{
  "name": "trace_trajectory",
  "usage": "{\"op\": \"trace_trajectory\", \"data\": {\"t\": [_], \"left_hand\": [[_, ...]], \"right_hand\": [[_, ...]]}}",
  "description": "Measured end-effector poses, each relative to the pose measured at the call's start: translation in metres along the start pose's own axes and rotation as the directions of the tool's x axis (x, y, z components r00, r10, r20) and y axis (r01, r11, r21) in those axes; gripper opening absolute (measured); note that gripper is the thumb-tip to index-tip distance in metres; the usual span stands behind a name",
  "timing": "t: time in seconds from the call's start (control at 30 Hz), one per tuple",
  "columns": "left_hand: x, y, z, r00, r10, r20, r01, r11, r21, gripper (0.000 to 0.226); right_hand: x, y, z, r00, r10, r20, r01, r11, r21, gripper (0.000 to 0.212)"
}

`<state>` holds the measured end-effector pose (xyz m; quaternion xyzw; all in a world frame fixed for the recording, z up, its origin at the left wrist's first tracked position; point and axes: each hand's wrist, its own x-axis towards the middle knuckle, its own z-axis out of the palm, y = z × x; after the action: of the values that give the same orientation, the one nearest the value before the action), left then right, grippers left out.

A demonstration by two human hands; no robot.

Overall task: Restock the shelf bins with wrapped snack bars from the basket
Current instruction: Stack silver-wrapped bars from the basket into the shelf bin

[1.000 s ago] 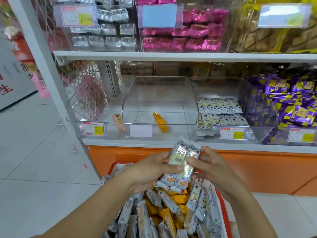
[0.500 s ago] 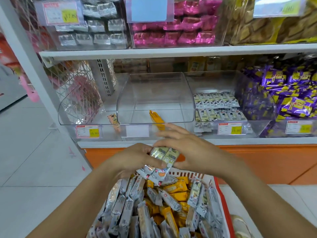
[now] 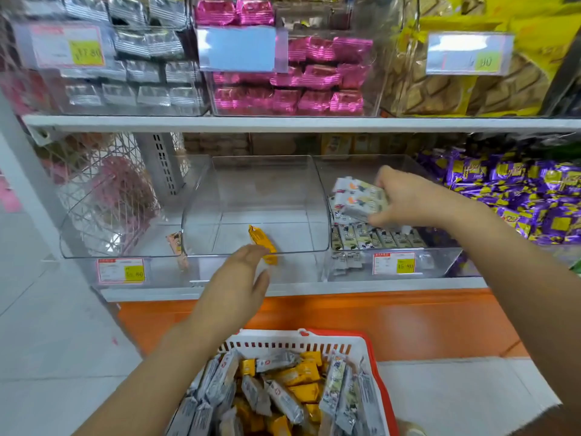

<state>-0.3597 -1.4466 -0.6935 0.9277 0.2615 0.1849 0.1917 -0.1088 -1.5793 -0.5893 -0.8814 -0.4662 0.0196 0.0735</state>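
Observation:
My right hand [image 3: 408, 199] grips a bundle of white-and-green wrapped snack bars [image 3: 358, 196] and holds it inside the clear right-hand bin [image 3: 446, 259], just above rows of the same bars [image 3: 377, 239]. My left hand [image 3: 239, 278] hangs empty with fingers loosely spread, in front of the clear middle bin [image 3: 257, 202]. That bin holds one yellow bar [image 3: 262, 245]. Below, the red-and-white basket [image 3: 283, 341] is full of grey, yellow and green-white bars [image 3: 283, 391].
A left bin [image 3: 125, 234] holds one pinkish bar [image 3: 176, 243]. Purple packets [image 3: 518, 190] fill the space at far right. The upper shelf [image 3: 283, 124] carries bins of silver, pink and yellow packs. An orange base panel [image 3: 345, 313] runs under the shelf; grey floor tiles lie left.
My right hand took the bundle from my left hand and carried it up and right into the right-hand bin. My left hand let go and now hangs open.

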Motion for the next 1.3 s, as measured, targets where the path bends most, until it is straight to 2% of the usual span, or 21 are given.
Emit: {"op": "trace_trajectory", "data": {"t": [0.07, 0.13, 0.23, 0.4, 0.47, 0.53, 0.6, 0.7, 0.77, 0.87, 0.93, 1.03, 1.13, 1.2, 1.27, 1.3], "left_hand": [[0.001, -0.005, 0.01, 0.998, -0.01, 0.054, 0.005, 0.996, 0.089, 0.051], [0.001, -0.007, 0.013, 0.998, 0.001, 0.056, -0.007, 0.994, 0.105, 0.054], [0.003, -0.008, 0.013, 0.999, 0.012, 0.033, -0.015, 0.996, 0.086, 0.054], [0.002, -0.007, 0.013, 1.0, 0.013, 0.025, -0.015, 0.995, 0.098, 0.054], [0.002, -0.009, 0.014, 0.999, 0.023, 0.026, -0.026, 0.994, 0.104, 0.055], [0.001, -0.009, 0.014, 0.999, 0.029, 0.028, -0.032, 0.994, 0.106, 0.056], [-0.001, -0.009, 0.013, 0.999, 0.032, 0.041, -0.037, 0.993, 0.108, 0.057], [-0.006, -0.006, 0.009, 0.999, 0.045, 0.03, -0.047, 0.997, 0.066, 0.055], [-0.013, -0.006, 0.005, 0.999, 0.045, -0.018, -0.045, 0.999, 0.009, 0.046], [-0.023, -0.01, -0.004, 0.997, 0.01, -0.075, -0.013, 1.0, -0.027, 0.023], [-0.032, -0.02, -0.01, 0.999, -0.025, -0.047, 0.027, 0.999, 0.045, 0.036], [-0.046, -0.043, -0.014, 0.994, -0.106, 0.018, 0.104, 0.991, 0.087, 0.047], [-0.062, -0.072, -0.014, 0.962, -0.23, 0.148, 0.207, 0.966, 0.156, 0.048], [-0.076, -0.091, -0.011, 0.909, -0.318, 0.269, 0.266, 0.94, 0.215, 0.038], [-0.091, -0.106, -0.009, 0.823, -0.409, 0.394, 0.294, 0.901, 0.321, 0.024], [-0.099, -0.111, -0.008, 0.782, -0.454, 0.426, 0.313, 0.878, 0.362, 0.03]], "right_hand": [[0.012, 0.025, 0.007, 0.981, 0.183, 0.069, -0.179, 0.981, -0.07, 0.07], [0.019, 0.041, 0.019, 0.944, 0.285, 0.168, -0.258, 0.952, -0.168, 0.073], [0.03, 0.056, 0.04, 0.91, 0.335, 0.243, -0.28, 0.931, -0.232, 0.05], [0.04, 0.05, 0.065, 0.88, 0.37, 0.298, -0.314, 0.923, -0.221, 0.05], [0.041, 0.046, 0.069, 0.874, 0.38, 0.302, -0.327, 0.921, -0.211, 0.049], [0.042, 0.043, 0.069, 0.883, 0.377, 0.279, -0.368, 0.926, -0.086, 0.057], [0.042, 0.043, 0.068, 0.893, 0.376, 0.246, -0.395, 0.918, 0.029, 0.056], [0.04, 0.044, 0.068, 0.888, 0.409, 0.208, -0.424, 0.905, 0.032, 0.048], [0.034, 0.04, 0.063, 0.895, 0.428, 0.121, -0.434, 0.901, 0.022, 0.043], [0.024, 0.025, 0.052, 0.929, 0.361, -0.08, -0.354, 0.931, 0.095, 0.03], [0.017, 0.002, 0.046, 0.962, 0.25, -0.109, -0.237, 0.964, 0.122, 0.034], [-0.004, -0.045, 0.043, 0.995, 0.086, -0.044, -0.079, 0.985, 0.151, 0.048], [-0.027, -0.09, 0.06, 0.998, -0.041, 0.038, 0.033, 0.977, 0.211, 0.042], [-0.038, -0.115, 0.086, 0.98, -0.135, 0.146, 0.095, 0.962, 0.255, 0.033], [-0.046, -0.135, 0.12, 0.939, -0.231, 0.255, 0.151, 0.943, 0.297, 0.026], [-0.048, -0.143, 0.138, 0.913, -0.271, 0.305, 0.176, 0.936, 0.304, 0.025]]}}
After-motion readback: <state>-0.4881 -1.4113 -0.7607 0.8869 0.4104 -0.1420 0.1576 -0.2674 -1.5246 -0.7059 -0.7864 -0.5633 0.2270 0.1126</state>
